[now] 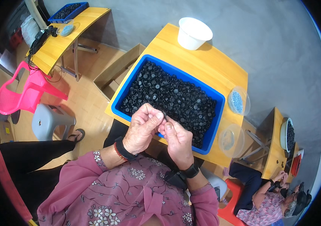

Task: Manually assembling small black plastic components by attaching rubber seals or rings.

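Both hands meet over the near edge of the blue bin [130, 81] of black caps [172, 96], left hand [142, 130] and right hand [178, 141] fingertips pinching one small dark part [164, 115], seemingly light, rigid, best gripped at its rim.

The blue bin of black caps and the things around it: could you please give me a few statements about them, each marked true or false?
1. The blue bin is full of small black caps. True.
2. The white bucket stands on the floor. False: it stands on the yellow table, beyond the bin.
3. The left hand and the right hand meet over the bin's near edge, pinching a small part. True.
4. The pink chair is on the person's right. False: it is on the left.
5. Two clear round tubs sit right of the bin. True.
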Demonstrator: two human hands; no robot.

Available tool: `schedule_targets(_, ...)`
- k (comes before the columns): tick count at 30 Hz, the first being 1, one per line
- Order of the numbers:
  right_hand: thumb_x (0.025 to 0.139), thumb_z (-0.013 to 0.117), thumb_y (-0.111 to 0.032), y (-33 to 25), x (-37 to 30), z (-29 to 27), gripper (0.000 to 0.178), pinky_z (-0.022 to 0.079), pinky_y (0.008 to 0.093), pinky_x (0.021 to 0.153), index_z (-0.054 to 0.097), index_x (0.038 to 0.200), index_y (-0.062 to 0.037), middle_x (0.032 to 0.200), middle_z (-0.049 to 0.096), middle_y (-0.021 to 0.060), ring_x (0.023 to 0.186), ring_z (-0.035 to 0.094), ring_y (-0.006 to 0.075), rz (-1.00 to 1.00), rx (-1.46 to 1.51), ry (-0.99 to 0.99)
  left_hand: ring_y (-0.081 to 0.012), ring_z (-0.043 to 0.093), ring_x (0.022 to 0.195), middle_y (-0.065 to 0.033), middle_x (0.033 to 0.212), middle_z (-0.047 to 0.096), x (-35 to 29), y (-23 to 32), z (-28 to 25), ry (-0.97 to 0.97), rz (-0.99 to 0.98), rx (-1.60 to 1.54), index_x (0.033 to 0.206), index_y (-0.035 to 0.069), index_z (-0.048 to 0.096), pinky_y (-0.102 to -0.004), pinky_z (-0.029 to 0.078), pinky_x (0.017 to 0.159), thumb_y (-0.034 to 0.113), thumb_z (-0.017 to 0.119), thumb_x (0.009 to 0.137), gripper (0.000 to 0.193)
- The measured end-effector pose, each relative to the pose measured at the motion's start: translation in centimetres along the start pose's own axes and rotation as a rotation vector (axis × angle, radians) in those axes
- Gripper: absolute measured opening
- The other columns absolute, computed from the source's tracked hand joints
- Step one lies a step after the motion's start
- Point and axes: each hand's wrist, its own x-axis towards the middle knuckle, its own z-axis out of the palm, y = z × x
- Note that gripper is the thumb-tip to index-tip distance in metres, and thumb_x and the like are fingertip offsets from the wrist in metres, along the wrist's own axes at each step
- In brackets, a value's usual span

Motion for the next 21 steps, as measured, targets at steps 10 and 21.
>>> schedule_targets(10, 0.104, 0.053, -0.013, -0.6, 0.2, 0.0, 0.033, 0.052, 0.0271, 0.072, 0.061, 0.127, 0.0079, 0.091, 0.069, 0.0089, 0.08, 0.062, 0.0115, -0.121, -0.206, 0.001, -0.0118, 0.063, 0.068, -0.0044, 0.083, 0.064, 0.5, -0.2, -0.6, -0.031, 0.093, 0.237, 0.093, 0.009, 0.05, -0.0243, 0.052, 0.058, 0.008, 0.064, 0.098, 0.015)
schedule_targets(21, 0.105, 0.051, -0.016, -0.1, 1.6, -0.1, 0.034, 0.049, 0.0241, 0.071, 0.062, 0.129, 0.0058, 0.085, 0.065, 0.0026, 0.078, 0.054, 0.0075, -0.075, -0.007, -0.028, -0.0054, 0.055, 0.061, -0.0016, 0.076, 0.06, 1.8, -1.2, 0.7, 0.086, 0.185, 0.342, 0.088, 0.009, 0.046, -0.0209, 0.048, 0.053, 0.01, 0.062, 0.099, 0.02)
